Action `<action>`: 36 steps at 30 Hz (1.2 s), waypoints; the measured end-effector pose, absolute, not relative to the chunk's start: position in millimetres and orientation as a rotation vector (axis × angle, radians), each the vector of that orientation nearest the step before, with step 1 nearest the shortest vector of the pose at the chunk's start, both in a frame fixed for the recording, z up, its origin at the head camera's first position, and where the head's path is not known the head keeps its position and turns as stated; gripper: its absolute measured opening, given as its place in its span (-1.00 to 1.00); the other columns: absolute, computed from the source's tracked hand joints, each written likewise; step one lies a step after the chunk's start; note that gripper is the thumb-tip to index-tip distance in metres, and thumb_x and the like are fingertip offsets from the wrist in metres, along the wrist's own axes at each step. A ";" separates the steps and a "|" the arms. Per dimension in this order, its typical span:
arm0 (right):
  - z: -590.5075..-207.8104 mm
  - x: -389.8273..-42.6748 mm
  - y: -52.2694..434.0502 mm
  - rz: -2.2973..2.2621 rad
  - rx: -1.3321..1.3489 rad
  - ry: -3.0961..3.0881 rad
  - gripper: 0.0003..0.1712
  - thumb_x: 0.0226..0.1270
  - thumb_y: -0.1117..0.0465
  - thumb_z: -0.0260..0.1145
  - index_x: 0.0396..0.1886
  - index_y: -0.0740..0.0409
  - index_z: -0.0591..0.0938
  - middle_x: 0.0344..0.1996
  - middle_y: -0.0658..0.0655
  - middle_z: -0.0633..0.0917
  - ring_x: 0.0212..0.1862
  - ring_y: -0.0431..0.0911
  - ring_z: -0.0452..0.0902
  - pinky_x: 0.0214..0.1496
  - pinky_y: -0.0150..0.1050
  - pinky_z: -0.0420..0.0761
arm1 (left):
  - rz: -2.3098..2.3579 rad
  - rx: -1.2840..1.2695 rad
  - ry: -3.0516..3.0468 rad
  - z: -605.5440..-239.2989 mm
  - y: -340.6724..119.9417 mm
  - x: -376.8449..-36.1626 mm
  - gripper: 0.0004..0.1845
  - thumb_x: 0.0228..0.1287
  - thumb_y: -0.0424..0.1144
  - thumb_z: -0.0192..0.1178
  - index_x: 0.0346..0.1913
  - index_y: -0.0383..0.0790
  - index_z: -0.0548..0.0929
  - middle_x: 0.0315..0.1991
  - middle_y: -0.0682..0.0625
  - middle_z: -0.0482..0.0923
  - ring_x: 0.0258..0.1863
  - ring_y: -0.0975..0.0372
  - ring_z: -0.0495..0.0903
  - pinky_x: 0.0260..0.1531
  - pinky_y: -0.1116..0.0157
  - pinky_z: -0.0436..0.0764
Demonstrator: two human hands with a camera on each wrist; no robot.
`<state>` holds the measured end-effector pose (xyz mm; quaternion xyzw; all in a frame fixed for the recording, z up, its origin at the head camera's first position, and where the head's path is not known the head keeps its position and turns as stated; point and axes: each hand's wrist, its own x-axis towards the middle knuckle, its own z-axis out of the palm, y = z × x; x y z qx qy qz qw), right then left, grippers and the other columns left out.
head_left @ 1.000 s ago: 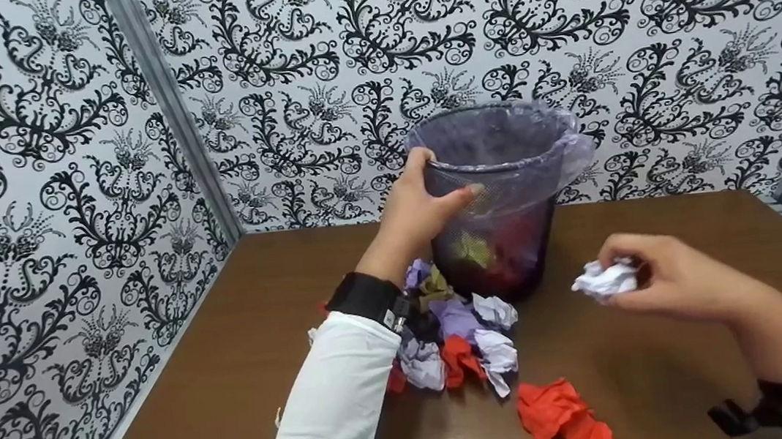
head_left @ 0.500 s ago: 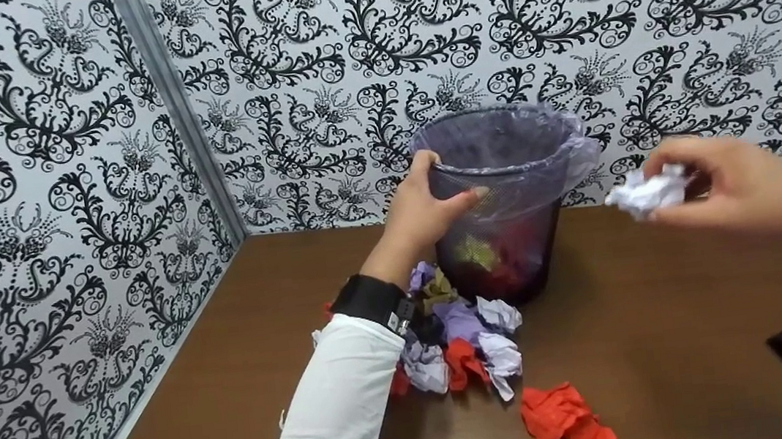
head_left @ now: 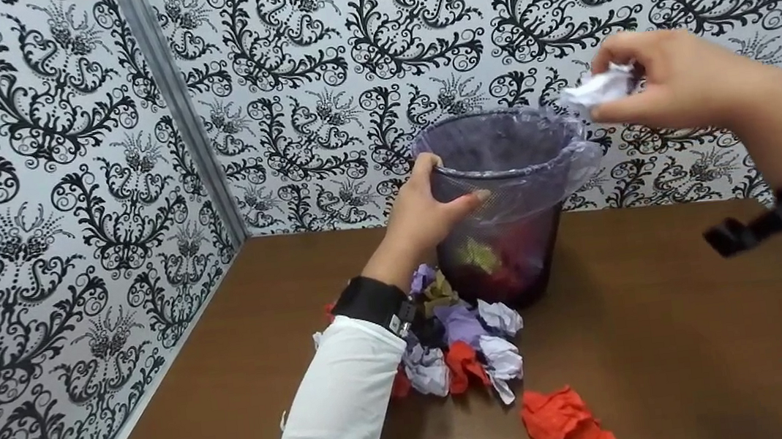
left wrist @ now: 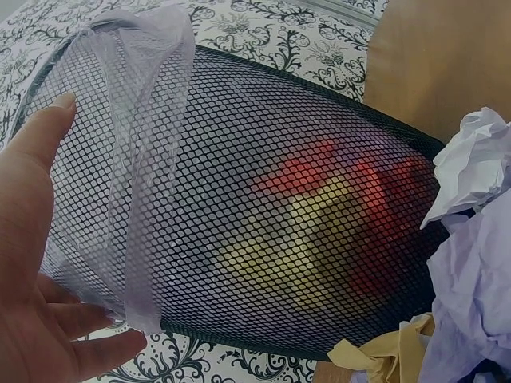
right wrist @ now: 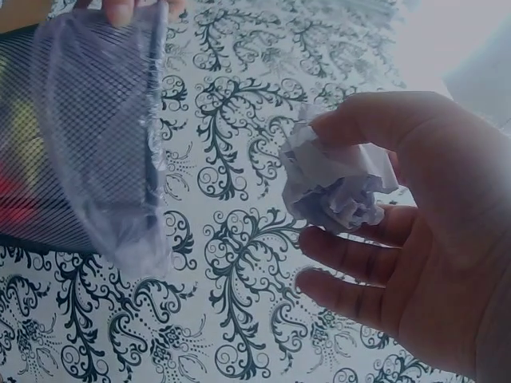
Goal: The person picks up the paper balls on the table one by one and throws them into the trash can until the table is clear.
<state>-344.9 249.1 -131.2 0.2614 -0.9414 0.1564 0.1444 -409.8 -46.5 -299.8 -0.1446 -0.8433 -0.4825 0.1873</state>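
A black mesh wastebasket [head_left: 511, 235] lined with a thin purple bag stands tilted slightly on the table. My left hand [head_left: 423, 208] grips its near left rim, thumb on the outside of the mesh. Through the mesh in the left wrist view, red and yellow crumpled papers [left wrist: 311, 239] show at the bottom. My right hand [head_left: 677, 80] pinches a crumpled white paper ball [head_left: 600, 87] above and to the right of the basket's rim. In the right wrist view the white paper ball [right wrist: 331, 175] sits between thumb and fingers, apart from the bag's edge.
On the brown table [head_left: 669, 335], a heap of crumpled papers [head_left: 458, 326] in purple, white, red and olive lies against the basket's near left side, partly behind my left forearm. One red crumpled paper [head_left: 567, 424] lies nearer the front. Patterned walls [head_left: 320, 110] enclose the back and left.
My right hand has lifted the white paper ball from low over the table, first up and right, then up and left beside the rim. The left hand keeps its grip on the basket.
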 end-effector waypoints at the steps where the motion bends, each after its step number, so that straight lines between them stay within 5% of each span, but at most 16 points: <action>1: -128.5 -349.0 245.7 0.464 0.742 -2.724 -0.55 0.25 -0.06 0.37 -0.02 0.07 0.50 -0.17 0.21 0.55 -0.37 0.02 0.45 -0.56 -0.26 0.55 | -1.347 -0.404 -2.375 -300.0 -46.2 -409.7 -0.24 -0.28 0.35 0.47 -0.01 0.21 0.34 -0.17 0.14 0.54 -0.23 0.26 0.60 -0.28 0.28 0.63; 18: -150.9 -409.6 203.3 0.528 0.646 -2.816 -0.54 0.13 0.05 0.41 -0.04 0.10 0.47 -0.13 0.22 0.55 -0.22 0.08 0.52 -0.32 -0.16 0.67 | -1.318 -0.381 -2.381 -299.7 -46.6 -409.9 -0.25 -0.28 0.36 0.46 -0.01 0.24 0.34 -0.13 0.18 0.53 -0.16 0.27 0.57 -0.17 0.23 0.61; 36: -180.8 -420.6 181.8 0.224 0.715 -2.967 -0.69 0.17 0.06 0.31 -0.17 0.14 0.58 -0.08 0.25 0.60 -0.13 0.10 0.51 -0.21 -0.04 0.58 | -1.356 -0.413 -2.377 -299.7 -48.2 -408.3 -0.16 -0.26 0.36 0.46 0.09 0.13 0.35 -0.15 0.14 0.54 -0.21 0.26 0.59 -0.23 0.25 0.62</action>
